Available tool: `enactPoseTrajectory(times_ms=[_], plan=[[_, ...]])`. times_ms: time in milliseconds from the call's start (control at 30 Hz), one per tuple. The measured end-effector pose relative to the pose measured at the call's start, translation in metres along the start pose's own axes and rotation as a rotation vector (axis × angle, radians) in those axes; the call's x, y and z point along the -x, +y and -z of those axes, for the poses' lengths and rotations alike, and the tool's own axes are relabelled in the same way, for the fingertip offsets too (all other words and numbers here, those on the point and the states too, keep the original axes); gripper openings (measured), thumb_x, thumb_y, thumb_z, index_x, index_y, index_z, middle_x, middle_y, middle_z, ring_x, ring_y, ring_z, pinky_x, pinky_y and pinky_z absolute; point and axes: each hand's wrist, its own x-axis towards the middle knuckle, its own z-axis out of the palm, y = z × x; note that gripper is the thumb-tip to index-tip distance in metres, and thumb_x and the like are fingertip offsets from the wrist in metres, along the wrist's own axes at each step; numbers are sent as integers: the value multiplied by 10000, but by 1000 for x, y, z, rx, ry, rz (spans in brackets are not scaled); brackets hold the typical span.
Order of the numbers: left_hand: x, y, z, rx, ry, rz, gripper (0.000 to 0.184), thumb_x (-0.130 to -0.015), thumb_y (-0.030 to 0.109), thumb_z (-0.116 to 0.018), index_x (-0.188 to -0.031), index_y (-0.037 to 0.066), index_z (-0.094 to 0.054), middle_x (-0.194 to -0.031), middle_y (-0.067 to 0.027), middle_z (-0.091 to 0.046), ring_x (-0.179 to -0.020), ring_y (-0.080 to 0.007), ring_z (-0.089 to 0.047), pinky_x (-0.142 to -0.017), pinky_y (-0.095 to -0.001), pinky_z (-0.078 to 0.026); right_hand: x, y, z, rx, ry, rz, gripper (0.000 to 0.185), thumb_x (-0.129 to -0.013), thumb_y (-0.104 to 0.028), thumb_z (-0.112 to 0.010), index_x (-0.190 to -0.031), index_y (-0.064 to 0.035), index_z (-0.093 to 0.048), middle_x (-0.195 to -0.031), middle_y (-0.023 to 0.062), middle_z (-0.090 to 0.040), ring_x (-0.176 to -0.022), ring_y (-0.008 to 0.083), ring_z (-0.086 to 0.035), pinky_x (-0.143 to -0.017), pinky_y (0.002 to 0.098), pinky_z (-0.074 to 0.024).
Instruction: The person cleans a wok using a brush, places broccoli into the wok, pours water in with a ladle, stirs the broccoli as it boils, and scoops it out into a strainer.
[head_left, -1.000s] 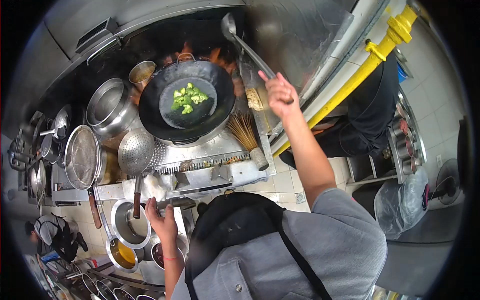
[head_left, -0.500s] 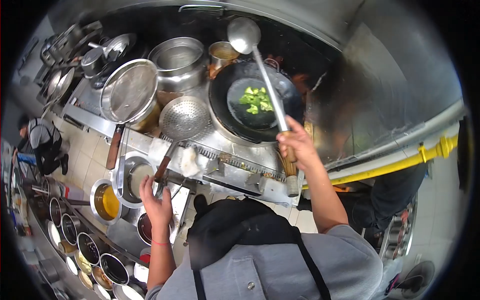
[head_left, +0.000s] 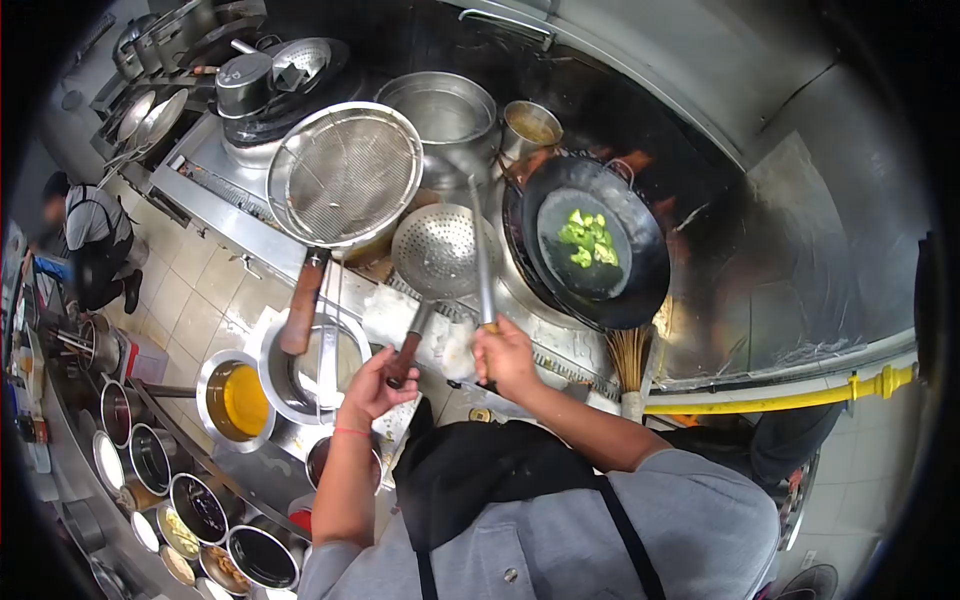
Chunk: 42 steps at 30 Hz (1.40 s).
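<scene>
Head view: right arm reaches inward across the front of the body, elbow bent. Right hand is closed, fingers gripping the handle end of a ladle. Left forearm points up toward the counter, a thin red band at the wrist. Left hand is palm-up with fingers partly curled at the handle end of a perforated skimmer; whether they are closed firmly on it cannot be told.

Materials: ladle shaft is bare metal, slanting up from the right hand beside the skimmer; its bowl end is blurred. Skimmer is a round, shallow metal bowl with many small holes and a brown wooden handle. Just beside it, a mesh strainer shows fine wire in a wide metal rim, also wooden-handled. A deep metal pot and a small container of brown liquid lie beyond. Bristles of a brush are thin, stiff and straw-coloured.

Broccoli florets: bright green, irregular, clustered inside a dark, round-bottomed wok, right of the skimmer. Wok's inner base appears greyer than its black wall; a loop handle stands at the far rim.
</scene>
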Motion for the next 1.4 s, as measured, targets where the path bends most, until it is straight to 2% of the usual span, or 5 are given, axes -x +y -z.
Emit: enactPoseTrajectory(times_ms=[367, 500, 700, 1167, 1400], plan=[[-16, -5, -67, -407, 122, -82, 167, -895, 167, -537, -819, 45, -453, -623, -26, -473, -412, -122, -446, -358, -290, -395, -243, -173, -35, 756, 203, 139, 130, -831, -52, -516, -704, -27, -502, -563, 50, -469, -365, 149, -420, -315, 302, -314], [-13, 4, -79, -558, 171, -185, 177, -885, 158, -549, -810, 25, -460, -616, -36, -477, -384, -132, -451, -330, -286, -378, -278, -186, -39, 38, -21, -282, 194, -872, -66, -495, -684, -68, -447, -554, 18, -433, -402, 83, -388, -344, 214, -299], [-25, 1, -88, -641, 233, -254, 137, -833, 110, -574, -796, 11, -486, -594, -40, -482, -377, -138, -456, -323, -293, -374, -200, -198, 26, -594, -203, -464, 159, -905, -117, -498, -921, 34, -450, -596, 0, -430, -397, 39, -375, -336, 174, -308], [-50, 54, -131, -413, 183, -5, 187, -859, 99, -542, -680, 84, -488, -599, -12, -486, -491, -97, -458, -428, -237, -377, -2, -148, 79, 196, -145, 1, 80, -893, -109, -532, -832, -60, -513, -604, -15, -451, -431, 51, -385, -331, 222, -275], [-32, 5, -109, -1007, 425, -357, 142, -776, 108, -596, -796, -12, -522, -611, -106, -536, -463, -205, -519, -430, -351, -418, 7, -144, 105, 819, 164, 486, 490, -817, -95, -613, -1289, -19, -504, -1162, 180, -613, -1023, 235, -607, -903, 282, -443]])
